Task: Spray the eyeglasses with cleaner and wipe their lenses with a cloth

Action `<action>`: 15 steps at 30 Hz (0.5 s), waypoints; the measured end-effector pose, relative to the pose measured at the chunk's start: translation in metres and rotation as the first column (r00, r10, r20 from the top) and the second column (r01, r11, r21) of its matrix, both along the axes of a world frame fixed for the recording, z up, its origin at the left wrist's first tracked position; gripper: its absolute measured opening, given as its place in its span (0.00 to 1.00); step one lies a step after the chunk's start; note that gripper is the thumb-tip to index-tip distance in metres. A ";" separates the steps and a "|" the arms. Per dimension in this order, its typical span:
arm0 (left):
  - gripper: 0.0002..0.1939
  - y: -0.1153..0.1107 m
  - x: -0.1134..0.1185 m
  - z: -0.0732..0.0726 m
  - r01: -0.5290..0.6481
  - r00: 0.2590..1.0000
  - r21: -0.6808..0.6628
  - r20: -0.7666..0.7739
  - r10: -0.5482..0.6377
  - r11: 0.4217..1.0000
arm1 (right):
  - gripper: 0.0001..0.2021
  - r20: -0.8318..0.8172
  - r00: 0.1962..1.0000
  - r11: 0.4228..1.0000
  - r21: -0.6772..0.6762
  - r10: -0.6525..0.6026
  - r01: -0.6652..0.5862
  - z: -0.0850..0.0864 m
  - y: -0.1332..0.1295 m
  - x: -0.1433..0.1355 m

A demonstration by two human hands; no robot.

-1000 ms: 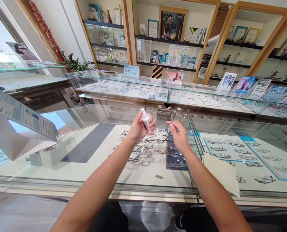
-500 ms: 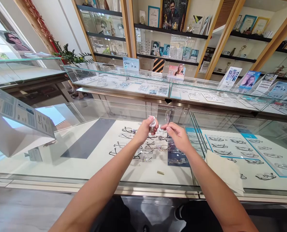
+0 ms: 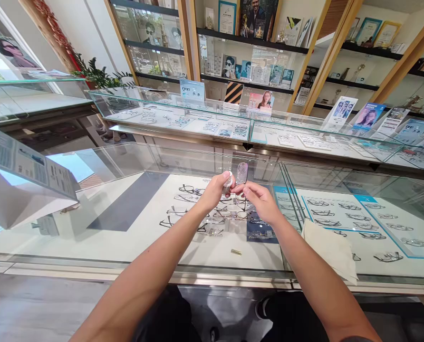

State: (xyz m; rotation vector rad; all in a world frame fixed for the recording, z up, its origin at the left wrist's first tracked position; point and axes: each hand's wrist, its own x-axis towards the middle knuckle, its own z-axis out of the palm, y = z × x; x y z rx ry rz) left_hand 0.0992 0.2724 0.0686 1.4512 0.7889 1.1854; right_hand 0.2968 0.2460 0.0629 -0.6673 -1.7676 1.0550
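My left hand (image 3: 216,189) is closed around a small white-topped spray bottle (image 3: 228,181), held above the glass counter (image 3: 126,259). Just right of it, my right hand (image 3: 261,200) pinches a pair of glasses (image 3: 242,173) with its fingertips. One lens stands upright above those fingers, facing me, and the rest of the frame is partly hidden by the hand. The fingers of both hands are nearly touching. Under the glass, several rows of eyeglasses (image 3: 212,231) lie below my hands.
A cream cloth (image 3: 328,249) lies on the counter to the right of my right forearm. At the left stands a folded printed card (image 3: 30,175). A second glass showcase (image 3: 183,135) with display cards runs across behind, with shelves beyond.
The glasses in my right hand have turned, so the lens now faces me more broadly. The bottle has tilted slightly, and the two hands are a little closer together.
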 end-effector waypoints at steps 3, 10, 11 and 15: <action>0.34 -0.001 0.000 0.002 -0.008 0.998 0.003 -0.064 0.009 1.000 | 0.18 -0.095 0.995 0.999 -0.028 -0.043 0.040 0.000 0.006 0.005; 0.29 -0.004 0.005 -0.001 0.081 0.955 0.138 -0.293 -0.038 0.987 | 0.16 -0.248 0.963 0.992 -0.099 -0.100 0.077 0.001 0.014 0.012; 0.29 -0.005 0.006 -0.002 0.086 0.955 0.145 -0.295 -0.040 0.986 | 0.16 -0.247 0.963 0.991 -0.104 -0.106 0.082 0.001 0.014 0.011; 0.30 -0.005 0.003 0.004 0.045 0.971 0.100 -0.237 -0.020 0.994 | 0.17 -0.220 0.966 0.987 -0.115 -0.137 0.114 0.002 0.013 0.011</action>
